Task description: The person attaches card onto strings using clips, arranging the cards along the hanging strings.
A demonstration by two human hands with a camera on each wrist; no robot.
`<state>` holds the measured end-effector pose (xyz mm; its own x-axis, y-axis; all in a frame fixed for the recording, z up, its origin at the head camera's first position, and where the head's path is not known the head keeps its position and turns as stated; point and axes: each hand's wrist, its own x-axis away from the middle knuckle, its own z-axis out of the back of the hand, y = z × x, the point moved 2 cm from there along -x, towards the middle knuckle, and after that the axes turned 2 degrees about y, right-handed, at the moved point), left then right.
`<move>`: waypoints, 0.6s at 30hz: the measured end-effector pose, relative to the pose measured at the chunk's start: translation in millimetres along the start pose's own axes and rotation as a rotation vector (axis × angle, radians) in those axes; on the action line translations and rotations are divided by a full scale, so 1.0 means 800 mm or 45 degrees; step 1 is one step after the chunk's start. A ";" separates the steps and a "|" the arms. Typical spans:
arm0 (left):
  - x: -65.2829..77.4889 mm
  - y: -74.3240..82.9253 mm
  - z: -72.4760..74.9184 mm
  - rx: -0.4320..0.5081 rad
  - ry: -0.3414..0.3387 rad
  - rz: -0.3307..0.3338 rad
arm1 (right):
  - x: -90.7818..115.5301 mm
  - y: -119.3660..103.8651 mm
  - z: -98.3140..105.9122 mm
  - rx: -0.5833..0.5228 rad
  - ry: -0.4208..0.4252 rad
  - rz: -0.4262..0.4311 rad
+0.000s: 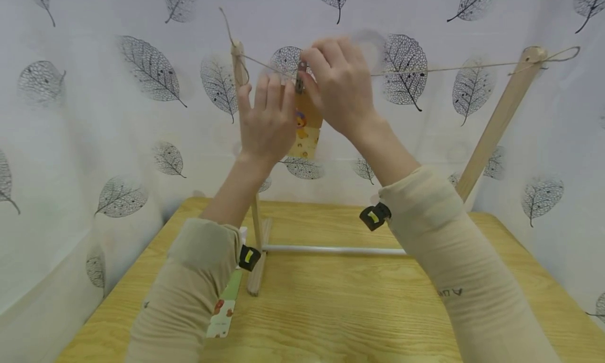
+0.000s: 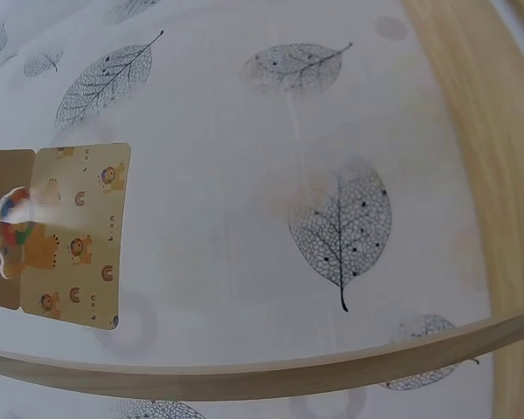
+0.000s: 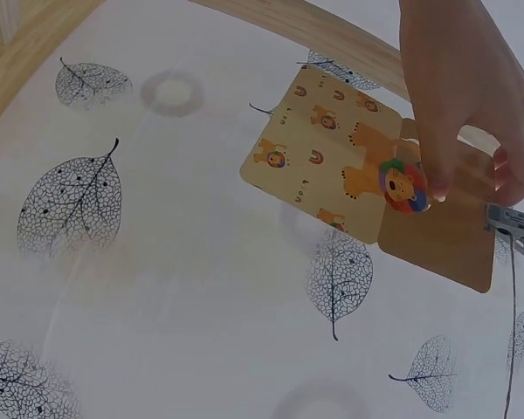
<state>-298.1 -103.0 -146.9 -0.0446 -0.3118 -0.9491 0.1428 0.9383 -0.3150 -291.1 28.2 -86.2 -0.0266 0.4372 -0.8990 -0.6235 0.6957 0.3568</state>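
Note:
A lion-printed card (image 1: 304, 143), brown at the top and cream below, hangs at the string (image 1: 425, 70). My left hand (image 1: 270, 116) pinches its upper part between thumb and fingers, as the right wrist view shows of that hand (image 3: 472, 96). A small metal clip (image 1: 300, 78) sits at the card's top edge; in the right wrist view the clip (image 3: 517, 229) overlaps that edge beside the string. My right hand (image 1: 340, 79) pinches the clip from the right. In the left wrist view the card (image 2: 79, 236) shows at the left edge, its brown part partly hidden.
A wooden post (image 1: 501, 116) leans at the right and another post (image 1: 238, 63) stands at left, with the string tied between. A white bar (image 1: 331, 249) runs low across the table (image 1: 340, 310). A green-and-white card (image 1: 222, 318) lies by my left sleeve. Leaf-print curtain hangs behind.

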 end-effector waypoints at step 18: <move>0.009 0.001 0.005 0.009 0.017 -0.014 | 0.017 -0.006 0.002 0.081 0.167 0.061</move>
<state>-294.1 -104.9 -153.7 -0.0591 -0.3202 -0.9455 0.1496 0.9336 -0.3256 -287.4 31.2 -99.7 -0.1597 0.3953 -0.9046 -0.5683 0.7124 0.4117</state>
